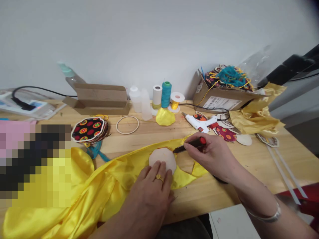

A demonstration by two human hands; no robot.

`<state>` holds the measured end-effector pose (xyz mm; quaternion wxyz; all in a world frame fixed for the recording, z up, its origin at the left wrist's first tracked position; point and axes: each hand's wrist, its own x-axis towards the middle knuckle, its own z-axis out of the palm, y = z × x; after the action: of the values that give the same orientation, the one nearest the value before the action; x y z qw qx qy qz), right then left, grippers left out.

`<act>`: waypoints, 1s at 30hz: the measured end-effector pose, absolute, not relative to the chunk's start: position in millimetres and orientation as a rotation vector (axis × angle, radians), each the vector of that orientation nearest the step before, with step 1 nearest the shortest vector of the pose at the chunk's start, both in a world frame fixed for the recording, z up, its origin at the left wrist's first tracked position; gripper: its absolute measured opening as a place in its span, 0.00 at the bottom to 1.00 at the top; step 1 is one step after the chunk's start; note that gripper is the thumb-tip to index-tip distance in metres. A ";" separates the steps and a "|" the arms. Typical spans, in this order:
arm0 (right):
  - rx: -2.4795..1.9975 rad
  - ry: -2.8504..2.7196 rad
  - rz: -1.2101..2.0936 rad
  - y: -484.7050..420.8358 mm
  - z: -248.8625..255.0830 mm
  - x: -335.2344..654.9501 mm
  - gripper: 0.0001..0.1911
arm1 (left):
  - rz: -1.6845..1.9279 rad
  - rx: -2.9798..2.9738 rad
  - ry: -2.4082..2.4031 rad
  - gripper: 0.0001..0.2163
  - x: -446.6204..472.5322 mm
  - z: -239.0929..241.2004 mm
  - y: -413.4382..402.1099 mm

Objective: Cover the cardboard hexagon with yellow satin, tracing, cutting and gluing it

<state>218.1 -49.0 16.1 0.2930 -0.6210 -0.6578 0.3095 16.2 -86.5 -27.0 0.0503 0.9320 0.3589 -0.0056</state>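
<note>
Yellow satin fabric [109, 176] lies in folds over the table's left and middle, with cut-out gaps near its right end. On it rests a pale, scalloped flat template [161, 157]. The fingers of my left hand [152, 189], one with a gold ring, lie flat across the template's lower part and press it on the cloth. My right hand [211, 154] grips a black marker [190, 145] with a red end. Its tip meets the fabric close to the template's upper right edge. Reddish marks show along the template's upper rim.
Behind stand a cardboard box [99, 99], plastic bottles [136, 99], thread spools [166, 94] and a filled carton [219, 98]. A white glue gun [199, 123] lies beyond my right hand. Patterned pieces [89, 129] are stacked left of a wooden hoop [127, 125]. Pixelation covers the far left.
</note>
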 end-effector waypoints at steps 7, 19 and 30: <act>-1.661 -1.746 0.813 -53.5 14.5 220.7 0.05 | 0.066 2.892 1.083 0.17 16.1 -28.5 -86.6; -1.669 -1.710 0.800 -53.5 17.2 220.1 0.06 | -0.044 2.932 1.066 0.19 15.4 -23.3 -81.5; -1.661 -1.743 0.835 -61.5 15.3 220.7 0.05 | -0.085 2.935 1.074 0.21 15.3 -23.0 -79.3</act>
<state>220.7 -61.5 15.3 0.2922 -0.6233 -0.6542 0.3132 15.3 -79.3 -23.0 0.0076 0.9388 0.3434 -0.0271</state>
